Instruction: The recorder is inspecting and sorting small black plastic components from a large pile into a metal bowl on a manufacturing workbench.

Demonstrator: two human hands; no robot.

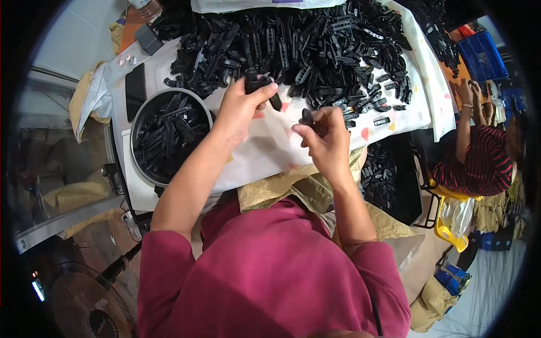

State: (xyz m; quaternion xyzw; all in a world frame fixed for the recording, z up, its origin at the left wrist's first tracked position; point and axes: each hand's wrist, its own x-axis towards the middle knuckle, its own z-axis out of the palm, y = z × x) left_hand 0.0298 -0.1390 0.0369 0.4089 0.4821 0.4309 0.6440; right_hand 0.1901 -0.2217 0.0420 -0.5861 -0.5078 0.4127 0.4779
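My left hand (239,107) is closed around a black plastic part (275,102), whose dark end sticks out past the thumb; I cannot tell if it holds more than one. Pinched between the thumb and fingers of my right hand (328,141) is a small black plastic piece (306,116). The hands are apart, above a pale patterned table cover (253,163). Just beyond them spreads a large heap of long black plastic parts (270,48). To the left of my left forearm, a round metal bowl (133,143) holds more such parts.
A dark phone (134,93) and a black box (149,39) lie at the far left. Below the table's right side is a black bin (408,197) of parts. Another person in a striped shirt (479,160) works at right, near a blue crate (483,56). A fan (90,304) stands lower left.
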